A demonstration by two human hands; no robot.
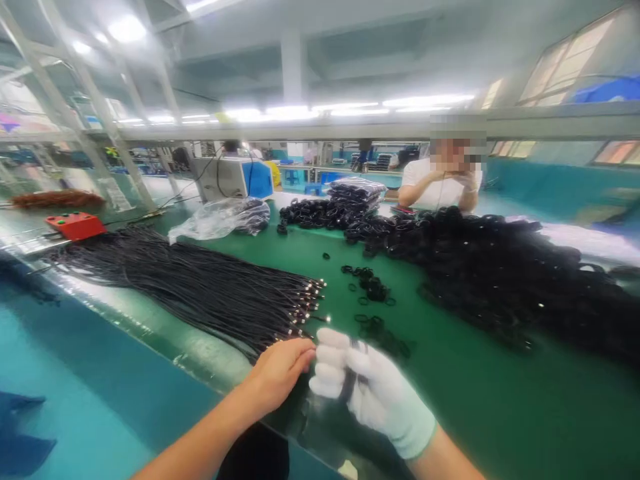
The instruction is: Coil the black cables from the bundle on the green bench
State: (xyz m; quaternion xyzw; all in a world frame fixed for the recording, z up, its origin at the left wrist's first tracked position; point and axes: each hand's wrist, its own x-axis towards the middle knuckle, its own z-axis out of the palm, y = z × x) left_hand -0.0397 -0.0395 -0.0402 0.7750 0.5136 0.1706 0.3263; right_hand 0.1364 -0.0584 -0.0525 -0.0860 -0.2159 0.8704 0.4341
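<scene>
Long black cables [200, 287] lie side by side on the green table, their shiny metal tips bunched at the right end. My left hand [280, 370], bare, is at the near edge of those tips with its fingers pressed together; what it pinches is too small to make out. Close beside it, my right hand [357, 380] wears a white glove and has its fingers curled round a dark band or ring, partly blurred. Small black rings [375, 287] are scattered on the table beyond my right hand.
A large heap of black coiled pieces [480, 267] covers the right side. At the back are a clear plastic bag [220, 220] and a blue-and-white machine [235, 177]. A red button box [76, 227] sits at the left. A person in white [417, 180] sits across the table [320, 250].
</scene>
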